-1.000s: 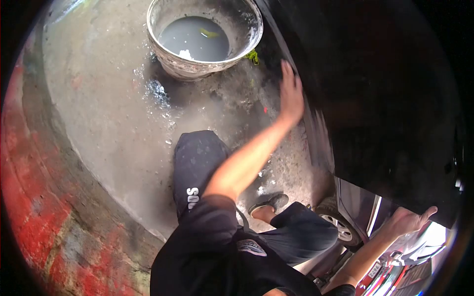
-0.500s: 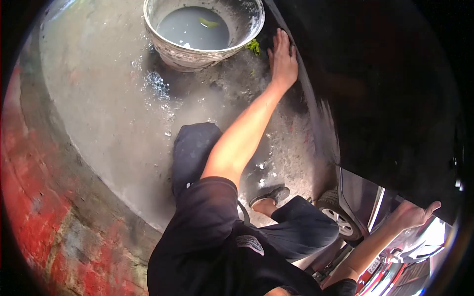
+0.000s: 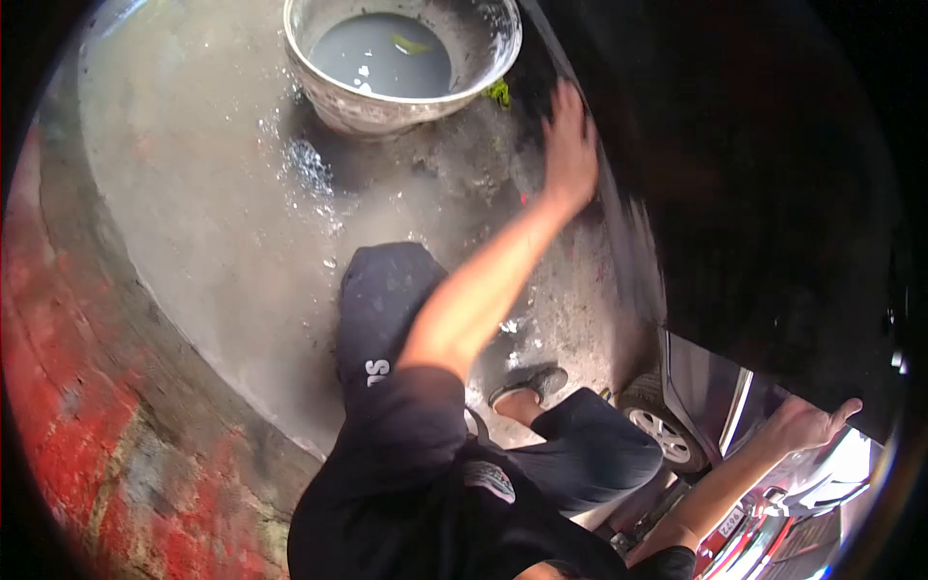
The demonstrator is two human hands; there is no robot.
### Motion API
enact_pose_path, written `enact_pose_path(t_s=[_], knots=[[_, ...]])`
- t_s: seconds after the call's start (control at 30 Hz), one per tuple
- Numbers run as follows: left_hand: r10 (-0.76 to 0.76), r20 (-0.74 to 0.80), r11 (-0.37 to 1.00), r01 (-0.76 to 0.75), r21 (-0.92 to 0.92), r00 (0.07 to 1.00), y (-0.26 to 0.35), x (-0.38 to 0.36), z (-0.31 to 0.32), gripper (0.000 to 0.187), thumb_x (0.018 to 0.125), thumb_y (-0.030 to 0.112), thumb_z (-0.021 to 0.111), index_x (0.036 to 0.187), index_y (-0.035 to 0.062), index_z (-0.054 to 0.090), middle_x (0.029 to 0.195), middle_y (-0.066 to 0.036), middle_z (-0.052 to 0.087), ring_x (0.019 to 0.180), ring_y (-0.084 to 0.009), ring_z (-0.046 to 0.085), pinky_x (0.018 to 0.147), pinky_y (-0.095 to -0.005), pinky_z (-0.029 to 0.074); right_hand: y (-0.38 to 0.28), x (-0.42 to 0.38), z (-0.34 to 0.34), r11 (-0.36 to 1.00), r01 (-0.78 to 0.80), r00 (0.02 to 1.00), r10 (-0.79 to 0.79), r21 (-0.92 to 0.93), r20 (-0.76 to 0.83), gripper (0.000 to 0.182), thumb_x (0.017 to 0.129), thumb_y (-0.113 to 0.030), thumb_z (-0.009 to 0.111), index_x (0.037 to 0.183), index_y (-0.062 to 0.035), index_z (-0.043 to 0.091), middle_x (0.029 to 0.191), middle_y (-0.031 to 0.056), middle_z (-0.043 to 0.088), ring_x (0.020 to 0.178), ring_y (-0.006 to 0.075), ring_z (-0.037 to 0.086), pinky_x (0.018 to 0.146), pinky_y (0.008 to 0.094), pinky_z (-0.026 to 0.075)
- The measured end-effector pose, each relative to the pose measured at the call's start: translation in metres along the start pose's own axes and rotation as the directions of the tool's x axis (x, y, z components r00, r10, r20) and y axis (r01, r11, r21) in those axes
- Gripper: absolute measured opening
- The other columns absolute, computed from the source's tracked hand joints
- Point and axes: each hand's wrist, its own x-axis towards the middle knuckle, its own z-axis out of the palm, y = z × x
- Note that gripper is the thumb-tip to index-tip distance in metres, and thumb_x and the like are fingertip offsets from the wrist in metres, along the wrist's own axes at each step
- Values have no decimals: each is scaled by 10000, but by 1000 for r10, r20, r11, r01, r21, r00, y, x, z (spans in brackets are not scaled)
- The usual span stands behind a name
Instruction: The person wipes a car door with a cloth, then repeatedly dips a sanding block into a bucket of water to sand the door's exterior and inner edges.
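A dark, glossy car panel (image 3: 764, 222) fills the right side of the head view. Along its lower edge lies my left hand (image 3: 572, 159), fingers stretched out and slightly blurred by motion. Whether anything thin is under that palm is hidden. My right hand (image 3: 807, 423) rests at the panel's near edge, thumb sticking out, its other fingers partly hidden. A worn, stained bucket (image 3: 387, 114) stands on the floor ahead, holding cloudy grey water (image 3: 377, 60). A yellow-green piece (image 3: 410, 44) lies in the water.
Wet concrete floor (image 3: 213, 193) spreads around the bucket, with a small yellow-green scrap (image 3: 498, 93) beside it. A red-stained kerb (image 3: 106, 377) curves along the left. A car wheel (image 3: 667, 435) and a red vehicle (image 3: 744, 541) with a number plate are at lower right.
My left hand has slid back along the panel edge, away from the bucket side and closer to my body. My right hand stays in place.
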Motion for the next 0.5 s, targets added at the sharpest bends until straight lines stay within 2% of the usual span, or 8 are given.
enact_pose_path(t_s=[0.1, 0.17, 0.27, 0.3, 0.33, 0.4, 0.43, 0.5], knots=[[-67, 93, 998, 68, -10, 993, 17, -60, 20, 672, 1059, 130, 460, 1646, 5, 157, 1733, -194, 98, 1599, -396, 76, 1263, -599, 130, -24, -40, 37, 979, -7, 993, -17, -204, -117, 532, 1087, -302, 540, 1433, 101, 504, 1455, 229, 578, 1293, 347, 590, 1181, 494, 424], [-55, 25, 998, 55, -24, 998, 11, -41, 17, 659, 1070, 145, 443, 1649, 13, 157, 1737, -184, 88, 1603, -382, 70, 1267, -593, 114, -13, -19, 21, 995, -25, 996, 17, -101, -83, 530, 1086, -305, 544, 1425, 102, 513, 1448, 227, 585, 1277, 344, 601, 1174, 489, 434], [13, -85, 992, -24, -127, 996, -9, 82, -16, 604, 1117, 245, 379, 1644, 19, 188, 1730, -190, 115, 1600, -345, 128, 1269, -588, 109, -3, -9, 14, 999, -36, 998, 35, -20, -58, 523, 1081, -306, 556, 1410, 99, 530, 1433, 223, 599, 1250, 339, 620, 1161, 477, 452], [189, -147, 974, -204, -97, 971, -43, 127, -14, 598, 1121, 252, 370, 1641, 16, 194, 1726, -206, 115, 1599, -338, 136, 1272, -573, 109, -1, -8, 14, 999, -16, 998, 13, -39, -60, 517, 1078, -304, 564, 1404, 97, 537, 1425, 222, 606, 1238, 336, 628, 1154, 472, 460], [158, -128, 969, -179, -172, 979, -40, 154, -27, 590, 1118, 243, 373, 1636, 10, 213, 1722, -224, 112, 1596, -356, 139, 1271, -563, 121, 3, -5, 11, 999, -19, 998, 17, -38, -61, 517, 1078, -304, 564, 1404, 97, 537, 1425, 222, 606, 1238, 336, 628, 1154, 472, 460], [92, -116, 977, -112, -181, 989, -24, 125, -23, 593, 1113, 236, 380, 1635, 9, 218, 1722, -223, 115, 1597, -362, 135, 1270, -562, 124, 7, 3, 3, 987, 68, 995, -77, -145, -60, 491, 1081, -324, 564, 1269, 125, 633, 1284, 204, 688, 1061, 288, 688, 981, 407, 576], [30, -104, 980, -50, -194, 994, -10, 105, -18, 595, 1108, 229, 388, 1635, 8, 223, 1723, -221, 118, 1597, -368, 132, 1269, -560, 126, 3, -2, 8, 989, 71, 994, -81, -131, -77, 491, 1081, -324, 564, 1269, 125, 633, 1284, 204, 688, 1061, 288, 688, 981, 407, 576], [29, -91, 976, -48, -213, 995, -5, 37, 8, 608, 1101, 223, 399, 1640, 13, 211, 1729, -200, 128, 1599, -375, 121, 1267, -562, 122, -8, -15, 26, 988, -12, 988, -11, -154, -152, 524, 1065, -308, 592, 1410, 83, 541, 1422, 214, 610, 1227, 331, 632, 1148, 475, 463]])
